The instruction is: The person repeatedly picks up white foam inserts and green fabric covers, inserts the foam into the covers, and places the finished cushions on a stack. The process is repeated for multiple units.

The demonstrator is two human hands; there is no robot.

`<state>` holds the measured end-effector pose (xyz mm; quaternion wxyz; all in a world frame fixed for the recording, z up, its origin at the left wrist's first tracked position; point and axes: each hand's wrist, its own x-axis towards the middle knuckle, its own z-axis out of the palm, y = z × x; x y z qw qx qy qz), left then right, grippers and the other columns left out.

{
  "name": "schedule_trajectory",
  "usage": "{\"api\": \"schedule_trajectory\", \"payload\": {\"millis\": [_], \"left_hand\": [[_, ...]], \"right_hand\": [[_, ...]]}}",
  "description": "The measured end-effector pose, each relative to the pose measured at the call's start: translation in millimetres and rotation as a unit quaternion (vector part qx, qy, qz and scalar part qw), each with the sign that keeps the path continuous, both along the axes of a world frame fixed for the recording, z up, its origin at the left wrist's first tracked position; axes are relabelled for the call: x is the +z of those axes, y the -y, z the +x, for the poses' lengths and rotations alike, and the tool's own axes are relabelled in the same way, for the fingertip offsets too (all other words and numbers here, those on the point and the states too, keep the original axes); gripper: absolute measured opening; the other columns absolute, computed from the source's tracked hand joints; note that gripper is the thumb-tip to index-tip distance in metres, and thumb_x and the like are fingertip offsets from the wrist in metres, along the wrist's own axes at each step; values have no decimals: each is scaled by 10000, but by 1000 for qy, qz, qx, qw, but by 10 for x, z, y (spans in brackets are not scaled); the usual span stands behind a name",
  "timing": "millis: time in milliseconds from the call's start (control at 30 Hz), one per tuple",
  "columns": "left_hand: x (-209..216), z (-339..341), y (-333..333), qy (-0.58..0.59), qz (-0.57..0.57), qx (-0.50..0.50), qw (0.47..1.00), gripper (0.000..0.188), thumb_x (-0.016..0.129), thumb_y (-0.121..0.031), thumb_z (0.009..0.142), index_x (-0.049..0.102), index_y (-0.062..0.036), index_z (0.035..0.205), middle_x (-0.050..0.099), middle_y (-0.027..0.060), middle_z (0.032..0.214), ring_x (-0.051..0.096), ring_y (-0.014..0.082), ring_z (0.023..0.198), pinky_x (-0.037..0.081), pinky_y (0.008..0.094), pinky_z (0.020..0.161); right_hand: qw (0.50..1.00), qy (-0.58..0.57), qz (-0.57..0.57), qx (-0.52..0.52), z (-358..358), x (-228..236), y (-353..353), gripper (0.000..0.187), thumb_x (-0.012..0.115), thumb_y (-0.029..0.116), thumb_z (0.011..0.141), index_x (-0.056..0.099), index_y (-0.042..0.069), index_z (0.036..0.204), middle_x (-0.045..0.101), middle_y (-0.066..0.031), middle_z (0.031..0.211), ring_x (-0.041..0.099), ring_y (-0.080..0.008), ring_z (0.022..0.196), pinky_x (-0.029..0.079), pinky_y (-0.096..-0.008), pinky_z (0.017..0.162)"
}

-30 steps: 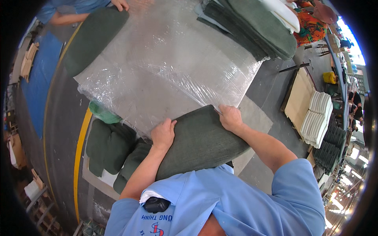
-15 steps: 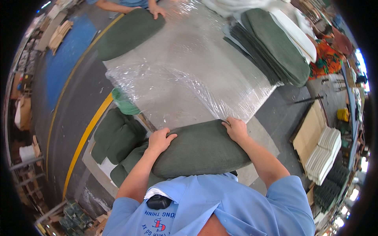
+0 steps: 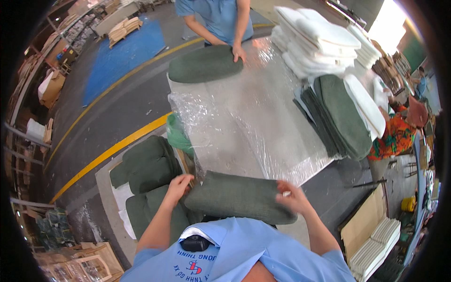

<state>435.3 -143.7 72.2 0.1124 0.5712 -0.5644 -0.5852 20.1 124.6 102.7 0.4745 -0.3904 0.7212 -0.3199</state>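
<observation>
A dark green fabric cushion (image 3: 239,197) lies in front of my body, by the near edge of a plastic-covered table (image 3: 235,113). Close to its left end is my left hand (image 3: 177,189), fingers loosely bent and apart, with nothing visible in it. My right hand (image 3: 296,199), slightly blurred, is at the cushion's right end with thumb and fingers apart. Whether its fingertips touch the fabric I cannot tell. More green cushions (image 3: 148,164) are piled on my left. Across the table, a co-worker in a blue shirt (image 3: 213,21) has hands at another green cushion (image 3: 206,64).
Green covers (image 3: 343,115) lie stacked at the table's right side, with tall white cushion stacks (image 3: 314,40) behind. A green plastic bag (image 3: 177,134) hangs at the table's left edge. White pads (image 3: 376,244) sit at lower right. Yellow lines (image 3: 112,152) mark the floor on the left.
Both my hands have let go of the cushion's far edge and moved outward to its ends. The view has tilted up, showing more of the co-worker and the white stacks.
</observation>
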Motion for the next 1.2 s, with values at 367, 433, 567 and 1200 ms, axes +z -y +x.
{"api": "schedule_trajectory", "payload": {"millis": [367,433,567,1200], "left_hand": [[136,-479,-156,-247,229,321,885,650,362,-644,1107,751,-128,1184,746,91,1030,690,284,869,571,477,797],[245,-837,-120,-222,173,308,909,646,379,-660,1100,690,-137,1316,709,92,1186,685,276,870,568,471,792],[222,-927,-208,-301,62,281,909,736,534,-626,1073,378,-173,1632,421,88,1612,677,277,946,562,476,814],[138,-1764,401,28,-213,-423,880,456,520,-446,1113,757,-79,1242,786,168,1097,732,284,992,558,451,907]], "right_hand": [[918,-268,-38,290,940,918,907,766,813,390,869,511,85,1504,713,-238,1212,689,-421,1162,557,-499,979],[919,-290,24,266,771,892,1089,754,818,376,854,523,94,1488,759,-224,1042,734,-422,1042,571,-527,896],[978,-174,-1,117,456,1050,1019,662,850,300,843,607,51,1406,772,-218,1009,766,-372,960,599,-466,840],[943,314,-28,-110,887,873,112,634,832,284,948,565,-39,1424,684,-166,1330,663,-251,1201,512,-390,1086]]}}
